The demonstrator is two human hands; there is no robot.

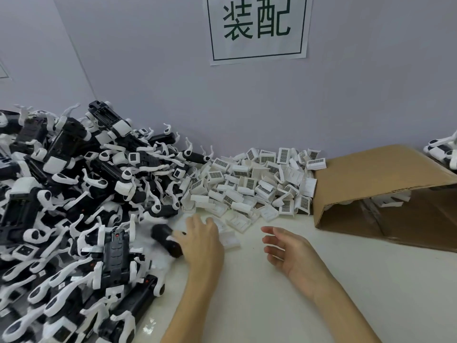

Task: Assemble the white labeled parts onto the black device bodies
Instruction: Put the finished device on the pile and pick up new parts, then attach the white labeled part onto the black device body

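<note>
Here, my left hand (201, 240) reaches a blurred black device body (167, 240) at nine o'clock on the table (284, 305); whether its grip has clenched I cannot tell. My right hand (288, 251) hovers released. White labeled parts (249, 188) lie heaped at twelve; most assembly apparently remains.

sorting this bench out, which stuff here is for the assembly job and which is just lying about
For the job:
black device bodies, piled left
white labeled parts, heaped by the wall
left hand, on a blurred black body
right hand, open, holding nothing

Lying about:
cardboard box on its side
wall sign
</note>
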